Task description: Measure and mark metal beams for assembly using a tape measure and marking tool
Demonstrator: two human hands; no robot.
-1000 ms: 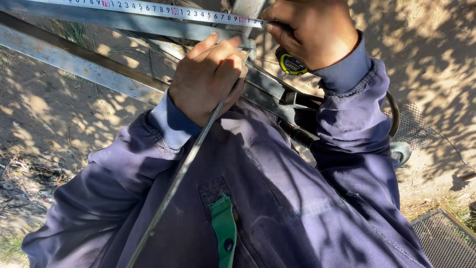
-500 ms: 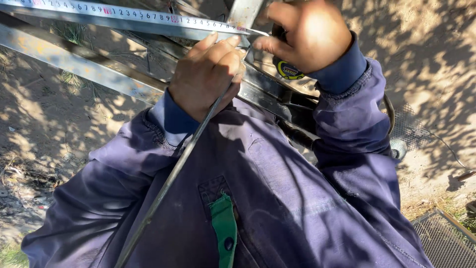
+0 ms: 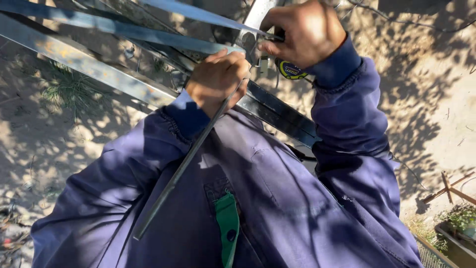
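My left hand (image 3: 218,79) is closed around a thin grey metal rod (image 3: 183,168) that slants down across my blue work jacket. My right hand (image 3: 303,31) grips a yellow and black tape measure (image 3: 290,70) just above and to the right of it. The tape's blade (image 3: 193,12) runs out to the upper left. Both hands sit against flat grey steel bars (image 3: 84,64) that cross from the upper left to the right. Part of the tape measure's case is hidden under my fingers.
A green flat tool (image 3: 228,228) sticks out of my chest pocket. Below lies sandy ground (image 3: 436,99) dappled with shade, with a grass tuft (image 3: 69,92) at left. Rusty rods (image 3: 448,186), a small plant (image 3: 463,218) and wire mesh (image 3: 434,255) are at lower right.
Both hands have kept their grip and shifted slightly right along the bars. The tape's blade now lies more tilted and in shadow near the top.
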